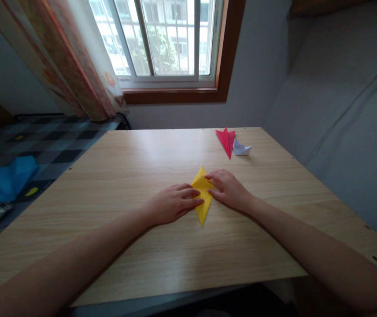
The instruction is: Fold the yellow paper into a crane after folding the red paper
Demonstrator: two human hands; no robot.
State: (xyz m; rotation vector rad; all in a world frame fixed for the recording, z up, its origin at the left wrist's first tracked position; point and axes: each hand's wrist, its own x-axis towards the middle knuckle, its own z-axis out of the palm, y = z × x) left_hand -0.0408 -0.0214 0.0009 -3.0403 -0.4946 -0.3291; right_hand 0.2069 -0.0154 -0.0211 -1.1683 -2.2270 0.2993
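While both lie flat and unclenched, left hand [171, 203] and right hand [227, 189] press the yellow folded paper [202, 199] onto the wooden surface [125, 176] at frame centre.

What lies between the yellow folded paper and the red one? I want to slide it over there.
Only bare wooden table, in the head view, between the yellow paper and the red paper.
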